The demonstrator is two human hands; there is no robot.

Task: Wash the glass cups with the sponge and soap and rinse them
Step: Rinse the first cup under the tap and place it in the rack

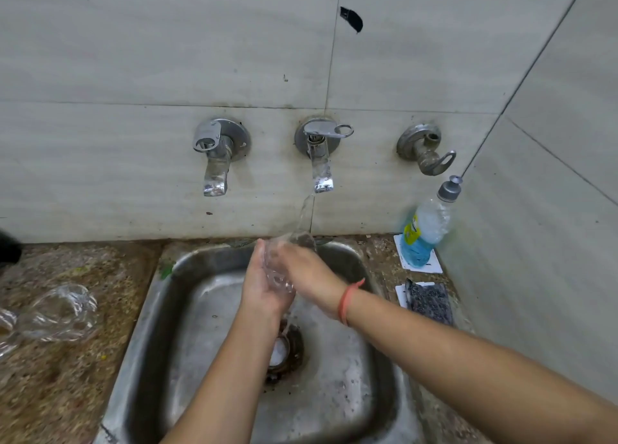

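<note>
Head view: left hand (259,289) and right hand (312,274) hold a glass cup (277,274) catching running tap water (303,216).

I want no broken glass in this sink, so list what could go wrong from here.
1. The wet glass cup, held between the left hand and right hand under the running tap, could slip onto the steel sink.
2. The glasses on the left counter could roll or get knocked.

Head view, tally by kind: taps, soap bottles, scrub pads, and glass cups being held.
Taps: 3 (left, middle, right)
Soap bottle: 1
Scrub pad: 1
Glass cup, held: 1
Total: 6
</note>
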